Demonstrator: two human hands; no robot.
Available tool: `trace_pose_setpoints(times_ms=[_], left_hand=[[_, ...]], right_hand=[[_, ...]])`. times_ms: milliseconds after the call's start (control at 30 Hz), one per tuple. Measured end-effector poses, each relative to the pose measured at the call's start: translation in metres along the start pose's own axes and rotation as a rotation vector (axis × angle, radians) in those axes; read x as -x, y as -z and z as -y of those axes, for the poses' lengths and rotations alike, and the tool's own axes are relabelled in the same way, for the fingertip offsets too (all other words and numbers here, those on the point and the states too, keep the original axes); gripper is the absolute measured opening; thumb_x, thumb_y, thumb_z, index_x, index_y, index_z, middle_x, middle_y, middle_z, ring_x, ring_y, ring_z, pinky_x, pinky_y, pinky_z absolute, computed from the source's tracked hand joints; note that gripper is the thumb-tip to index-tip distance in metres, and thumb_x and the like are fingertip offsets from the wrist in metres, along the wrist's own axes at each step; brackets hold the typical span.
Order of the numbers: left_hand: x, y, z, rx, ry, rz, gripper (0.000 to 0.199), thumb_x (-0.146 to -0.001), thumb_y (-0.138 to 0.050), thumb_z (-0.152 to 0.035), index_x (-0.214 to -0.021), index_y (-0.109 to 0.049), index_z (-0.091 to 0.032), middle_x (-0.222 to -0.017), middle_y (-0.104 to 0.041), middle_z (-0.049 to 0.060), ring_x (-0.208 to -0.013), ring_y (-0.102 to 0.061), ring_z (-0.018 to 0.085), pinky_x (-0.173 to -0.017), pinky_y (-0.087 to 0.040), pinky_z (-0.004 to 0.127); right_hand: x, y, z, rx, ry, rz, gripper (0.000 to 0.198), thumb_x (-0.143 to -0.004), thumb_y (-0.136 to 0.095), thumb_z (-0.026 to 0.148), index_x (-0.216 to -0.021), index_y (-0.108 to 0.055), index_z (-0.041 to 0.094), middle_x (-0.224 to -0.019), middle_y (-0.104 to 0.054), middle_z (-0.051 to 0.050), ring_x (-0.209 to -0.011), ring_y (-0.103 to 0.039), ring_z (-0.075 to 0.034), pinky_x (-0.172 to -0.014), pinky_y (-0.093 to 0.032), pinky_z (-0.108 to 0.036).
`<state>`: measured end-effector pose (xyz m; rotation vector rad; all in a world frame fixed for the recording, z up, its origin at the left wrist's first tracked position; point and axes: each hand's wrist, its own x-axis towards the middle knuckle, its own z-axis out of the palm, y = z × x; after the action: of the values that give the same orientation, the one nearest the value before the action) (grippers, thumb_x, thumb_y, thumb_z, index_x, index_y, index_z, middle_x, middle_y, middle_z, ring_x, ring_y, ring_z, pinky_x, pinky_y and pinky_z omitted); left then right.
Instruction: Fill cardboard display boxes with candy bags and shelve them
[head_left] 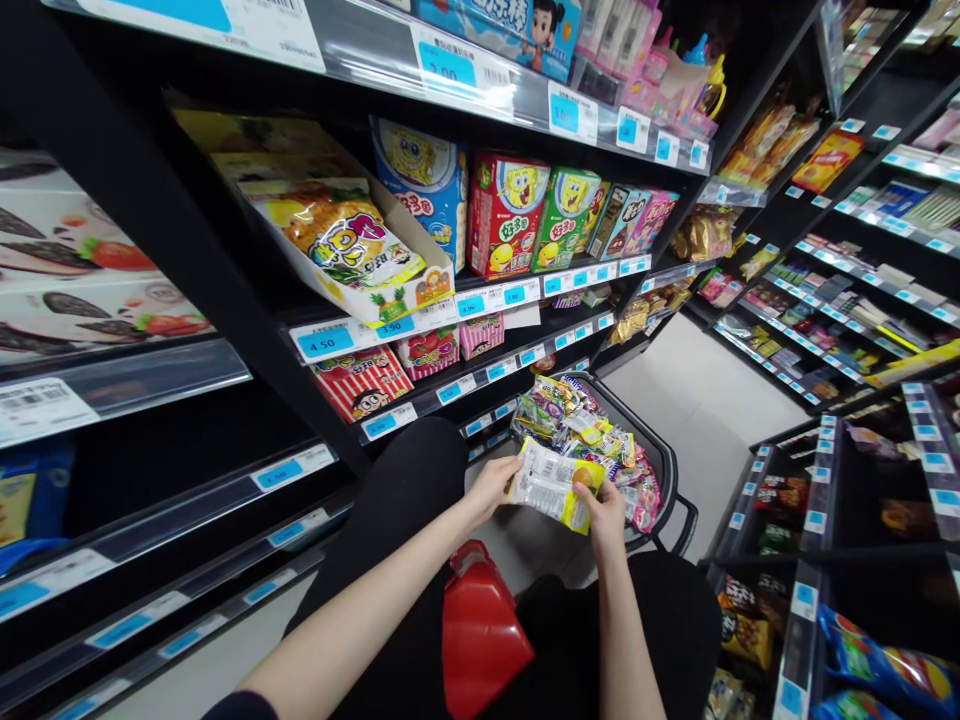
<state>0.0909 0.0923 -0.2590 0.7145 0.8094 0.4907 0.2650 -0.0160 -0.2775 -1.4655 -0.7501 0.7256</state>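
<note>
Between both hands is a yellow and white snack packet (551, 482), its printed back with a barcode turned up. My left hand (493, 487) pinches its left end, and my right hand (606, 510) grips the right end with the thumb on top. Just beyond the packet, a dark basket (670, 470) with a handle stands on the floor, holding a heap of colourful snack packets (566, 410). The held packet hides part of that heap.
Shelves on the left carry an open carton of pineapple snack bags (360, 235), cartoon biscuit boxes (510, 215) and red striped boxes (361, 382). A red plastic stool (484, 635) is between my legs. More stocked shelves (817, 500) stand on the right, along a pale floor aisle (694, 375).
</note>
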Motion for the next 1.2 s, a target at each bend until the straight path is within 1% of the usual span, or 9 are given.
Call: trace_pose_setpoints(times_ms=[133, 233, 300, 467, 567, 667, 733, 900, 1200], left_hand=[[0.012, 0.002, -0.01, 0.076, 0.221, 0.173, 0.044, -0.078, -0.064, -0.055, -0.092, -0.065, -0.013, -0.081, -0.07, 0.01, -0.074, -0.067, 0.028, -0.071, -0.054, 0.053], [0.016, 0.002, -0.015, 0.138, 0.299, 0.259, 0.044, -0.081, -0.061, -0.05, -0.1, -0.063, -0.01, -0.09, -0.071, 0.015, -0.085, -0.069, 0.032, -0.079, -0.053, 0.053], [0.017, 0.002, -0.016, 0.178, 0.277, 0.266, 0.039, -0.081, -0.064, -0.034, -0.11, -0.059, -0.009, -0.095, -0.071, 0.015, -0.088, -0.07, 0.028, -0.085, -0.053, 0.044], [0.015, 0.0, -0.01, 0.238, 0.164, 0.23, 0.065, -0.066, -0.069, -0.001, -0.127, -0.05, -0.009, -0.103, -0.071, 0.015, -0.088, -0.071, 0.023, -0.084, -0.054, 0.031], [0.011, -0.002, -0.006, 0.249, 0.095, 0.203, 0.057, -0.065, -0.071, 0.001, -0.12, -0.057, -0.008, -0.099, -0.072, 0.016, -0.083, -0.072, 0.025, -0.079, -0.055, 0.032], [0.006, -0.003, -0.003, 0.246, 0.04, 0.148, 0.032, -0.071, -0.069, -0.005, -0.103, -0.065, -0.003, -0.088, -0.074, 0.018, -0.076, -0.073, 0.025, -0.073, -0.057, 0.031], [0.003, -0.004, -0.002, 0.24, 0.005, 0.109, 0.018, -0.076, -0.068, -0.009, -0.093, -0.067, -0.003, -0.084, -0.074, 0.018, -0.073, -0.073, 0.024, -0.071, -0.057, 0.03], [-0.001, -0.009, 0.003, 0.208, -0.088, 0.021, 0.017, -0.079, -0.07, -0.022, -0.083, -0.069, -0.006, -0.081, -0.075, 0.017, -0.077, -0.072, 0.025, -0.069, -0.057, 0.031], [-0.001, -0.008, 0.007, 0.093, -0.232, -0.119, 0.038, -0.072, -0.073, -0.046, -0.083, -0.069, -0.009, -0.077, -0.075, 0.012, -0.075, -0.071, 0.025, -0.067, -0.055, 0.032]], right_hand=[[0.006, 0.006, 0.021, 0.056, 0.124, 0.004, 0.022, -0.081, -0.07, 0.036, -0.085, -0.067, 0.014, -0.081, -0.069, 0.0, -0.074, -0.064, -0.014, -0.074, -0.051, -0.034], [0.011, 0.011, 0.041, 0.109, 0.206, 0.071, 0.013, -0.07, -0.078, 0.03, -0.074, -0.073, 0.019, -0.07, -0.069, 0.0, -0.071, -0.06, -0.016, -0.076, -0.047, -0.035], [0.014, 0.013, 0.052, 0.137, 0.235, 0.143, 0.004, -0.065, -0.079, 0.024, -0.068, -0.076, 0.023, -0.068, -0.071, -0.002, -0.073, -0.058, -0.02, -0.079, -0.045, -0.037], [0.017, 0.013, 0.061, 0.151, 0.226, 0.274, 0.019, -0.063, -0.069, 0.012, -0.067, -0.078, 0.029, -0.088, -0.076, -0.005, -0.104, -0.056, -0.028, -0.097, -0.037, -0.044], [0.015, 0.012, 0.055, 0.091, 0.19, 0.224, 0.026, -0.067, -0.059, 0.014, -0.078, -0.078, 0.027, -0.112, -0.071, -0.005, -0.119, -0.052, -0.027, -0.105, -0.033, -0.044], [0.012, 0.01, 0.041, 0.013, 0.106, 0.088, 0.034, -0.08, -0.052, 0.029, -0.108, -0.071, 0.026, -0.131, -0.06, -0.008, -0.126, -0.048, -0.027, -0.1, -0.041, -0.044], [0.01, 0.006, 0.031, -0.003, 0.019, 0.043, 0.04, -0.083, -0.053, 0.04, -0.117, -0.065, 0.023, -0.126, -0.063, -0.011, -0.118, -0.056, -0.029, -0.088, -0.049, -0.043], [0.007, -0.004, 0.016, 0.04, -0.12, 0.115, 0.028, -0.081, -0.068, 0.039, -0.092, -0.068, 0.014, -0.087, -0.072, -0.004, -0.081, -0.069, -0.019, -0.076, -0.054, -0.037], [0.006, -0.01, 0.014, 0.104, -0.111, 0.139, 0.023, -0.09, -0.06, 0.035, -0.093, -0.064, 0.013, -0.088, -0.068, -0.001, -0.078, -0.066, -0.015, -0.073, -0.054, -0.034]])
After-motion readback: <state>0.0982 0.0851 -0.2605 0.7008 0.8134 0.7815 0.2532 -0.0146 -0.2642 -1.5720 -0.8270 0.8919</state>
